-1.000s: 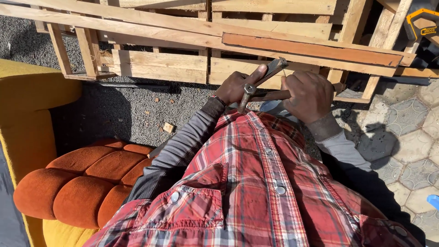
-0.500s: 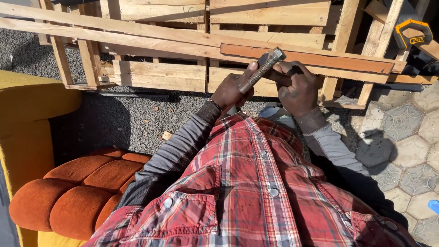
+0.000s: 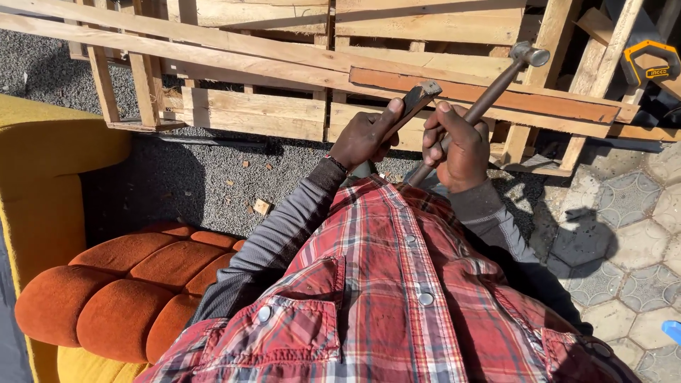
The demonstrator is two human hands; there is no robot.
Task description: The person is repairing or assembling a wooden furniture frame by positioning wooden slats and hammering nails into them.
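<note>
Outdoors, head view: grey gravel (image 3: 206, 177) on the left, hexagonal paving stones (image 3: 624, 241) on the right, and a stack of pale wooden pallets (image 3: 255, 113) w/ long slats across the top of the frame. One reddish-brown plank (image 3: 496, 96) lies on top of the slats, running left to right.

Left hand (image 3: 365, 136) is wrapped around a dark chisel-like tool (image 3: 415, 99), its flat end pointing up toward the plank's left end; prob. a chisel or pry bar, the blade is hard to make out. Right hand (image 3: 461, 145) is clamped on the handle of a hammer (image 3: 496, 85), head raised up-right, above the plank and clear of the wood. Hands sit just beside each other, approx. centre frame, not touching.

Lower frame: red plaid shirt (image 3: 383, 298) over grey sleeves. Bottom left, orange tufted cushion (image 3: 120, 291) on a yellow sofa (image 3: 42, 177). Yellow-and-black power tool (image 3: 649, 60) at top right.
</note>
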